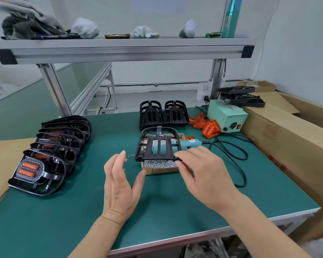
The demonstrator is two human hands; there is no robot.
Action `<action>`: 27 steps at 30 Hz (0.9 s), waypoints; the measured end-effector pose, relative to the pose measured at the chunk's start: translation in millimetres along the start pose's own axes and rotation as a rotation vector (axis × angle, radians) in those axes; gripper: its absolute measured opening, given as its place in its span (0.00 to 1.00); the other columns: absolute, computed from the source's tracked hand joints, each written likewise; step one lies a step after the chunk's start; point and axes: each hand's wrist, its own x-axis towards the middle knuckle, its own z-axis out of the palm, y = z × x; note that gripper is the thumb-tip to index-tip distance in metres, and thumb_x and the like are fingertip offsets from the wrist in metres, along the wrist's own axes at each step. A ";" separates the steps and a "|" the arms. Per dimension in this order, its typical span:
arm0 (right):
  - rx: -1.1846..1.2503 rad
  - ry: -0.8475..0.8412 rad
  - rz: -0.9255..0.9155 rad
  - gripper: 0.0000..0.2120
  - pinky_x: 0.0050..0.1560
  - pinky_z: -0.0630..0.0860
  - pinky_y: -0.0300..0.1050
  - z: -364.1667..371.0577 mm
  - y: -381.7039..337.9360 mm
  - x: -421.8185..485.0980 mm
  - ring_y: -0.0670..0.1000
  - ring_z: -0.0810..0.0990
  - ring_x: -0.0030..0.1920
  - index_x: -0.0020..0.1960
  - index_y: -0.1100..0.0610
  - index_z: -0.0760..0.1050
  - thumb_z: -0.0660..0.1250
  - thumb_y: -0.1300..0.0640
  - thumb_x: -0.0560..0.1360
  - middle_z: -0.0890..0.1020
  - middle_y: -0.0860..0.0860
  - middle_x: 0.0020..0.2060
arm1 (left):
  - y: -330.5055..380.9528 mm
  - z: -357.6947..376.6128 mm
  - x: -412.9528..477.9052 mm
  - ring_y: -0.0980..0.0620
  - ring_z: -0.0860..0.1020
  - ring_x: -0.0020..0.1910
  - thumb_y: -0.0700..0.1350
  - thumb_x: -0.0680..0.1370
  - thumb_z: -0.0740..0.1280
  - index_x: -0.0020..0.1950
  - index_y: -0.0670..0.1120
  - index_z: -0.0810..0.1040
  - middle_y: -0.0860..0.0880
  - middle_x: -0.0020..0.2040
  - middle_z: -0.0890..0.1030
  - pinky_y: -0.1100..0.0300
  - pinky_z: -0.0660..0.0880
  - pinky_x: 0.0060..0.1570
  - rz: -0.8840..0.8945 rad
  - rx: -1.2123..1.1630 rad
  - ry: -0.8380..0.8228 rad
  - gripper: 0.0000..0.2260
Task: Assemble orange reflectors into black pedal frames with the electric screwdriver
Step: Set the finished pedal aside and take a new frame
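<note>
My right hand (203,170) pinches the near right corner of a black pedal frame (158,144) and holds it level above a cardboard box of silver screws (159,163). My left hand (119,181) hovers open just left of the frame, palm turned towards it, touching nothing. The teal electric screwdriver (188,144) lies across the screw box behind the frame. Loose orange reflectors (207,125) are heaped at the back right. Two stacks of bare black frames (163,113) stand behind the box. A row of frames fitted with orange reflectors (50,155) leans along the left.
A pale green power unit (227,115) sits at the back right, and its black cable (239,164) loops over the green mat (157,211). Cardboard boxes (287,136) line the right edge, with more frames (241,97) on top. An aluminium shelf (119,51) spans overhead.
</note>
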 end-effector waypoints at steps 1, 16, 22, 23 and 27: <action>-0.016 -0.012 -0.007 0.05 0.44 0.79 0.54 -1.6 -1.8 -3.1 0.56 0.79 0.43 0.52 0.58 0.82 0.69 0.59 0.79 0.83 0.51 0.41 | 1.6 -0.7 0.6 0.52 0.70 0.58 0.48 0.76 0.68 0.73 0.37 0.61 0.40 0.64 0.67 0.50 0.76 0.51 0.005 -0.018 0.000 0.30; -0.177 -0.015 -0.087 0.08 0.36 0.77 0.49 -12.6 -12.1 -8.2 0.54 0.76 0.38 0.46 0.56 0.81 0.65 0.55 0.79 0.79 0.49 0.36 | 29.9 -9.8 10.5 0.49 0.81 0.52 0.42 0.78 0.67 0.52 0.35 0.83 0.45 0.52 0.82 0.61 0.75 0.61 0.069 -0.068 0.012 0.11; -0.086 0.080 -0.108 0.12 0.40 0.78 0.48 -7.2 -9.5 -4.9 0.53 0.77 0.41 0.56 0.55 0.83 0.64 0.52 0.81 0.81 0.48 0.40 | 28.4 -13.8 7.4 0.54 0.82 0.47 0.42 0.77 0.69 0.50 0.38 0.84 0.49 0.49 0.84 0.65 0.76 0.57 0.033 -0.032 -0.010 0.08; -0.014 0.098 -0.084 0.13 0.44 0.79 0.47 -5.5 -7.5 -3.6 0.53 0.78 0.43 0.60 0.56 0.82 0.66 0.51 0.80 0.82 0.48 0.42 | 29.2 -14.6 6.5 0.55 0.82 0.46 0.43 0.77 0.70 0.50 0.39 0.84 0.51 0.48 0.84 0.65 0.76 0.55 -0.010 -0.070 -0.007 0.08; 0.265 0.190 0.118 0.20 0.55 0.75 0.42 -0.8 12.4 0.2 0.48 0.79 0.51 0.67 0.56 0.78 0.68 0.47 0.78 0.82 0.47 0.52 | 35.9 -17.8 6.5 0.58 0.81 0.40 0.44 0.75 0.71 0.45 0.54 0.80 0.55 0.41 0.82 0.69 0.75 0.47 -0.374 -0.333 -0.023 0.04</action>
